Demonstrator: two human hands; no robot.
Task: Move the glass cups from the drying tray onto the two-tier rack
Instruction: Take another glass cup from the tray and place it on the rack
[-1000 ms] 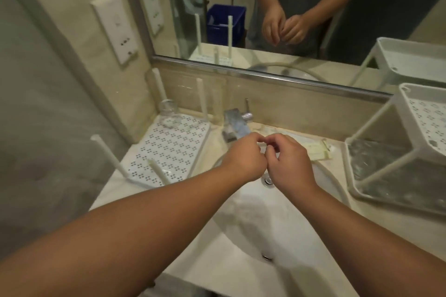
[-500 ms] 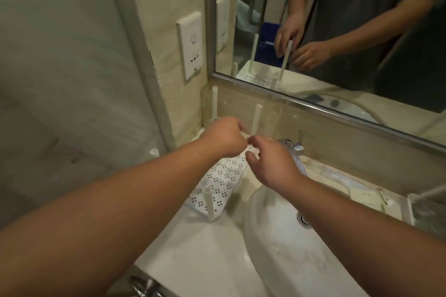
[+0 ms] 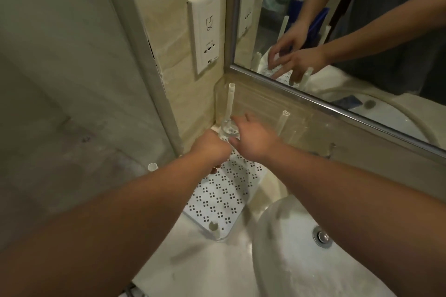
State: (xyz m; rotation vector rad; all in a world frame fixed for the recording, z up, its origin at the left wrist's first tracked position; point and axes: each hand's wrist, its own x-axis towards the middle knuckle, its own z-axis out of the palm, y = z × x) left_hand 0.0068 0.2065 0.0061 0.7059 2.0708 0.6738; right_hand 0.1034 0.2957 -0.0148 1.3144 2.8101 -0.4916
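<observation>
A white perforated drying tray [image 3: 222, 198] with upright pegs sits on the counter in the corner, left of the sink. A small clear glass cup [image 3: 229, 130] stands upside down over the far-left peg [image 3: 230, 101]. My right hand [image 3: 255, 142] reaches over it, fingers spread around the cup and touching its side. My left hand [image 3: 212, 149] is just left of and below the cup, fingers curled and hidden under the wrist; whether it touches the glass is unclear. The two-tier rack is out of view.
The white sink basin [image 3: 301, 248] with its drain [image 3: 322, 237] fills the lower right. A mirror [image 3: 337, 31] runs above the backsplash, a wall socket [image 3: 205, 31] is left of it, and a metal-framed glass panel [image 3: 135, 43] closes the left side.
The view has swung left, away from the rack, and closer to the tray. Both hands moved from above the sink to the tray's far-left peg, and the right hand's fingers opened around the cup.
</observation>
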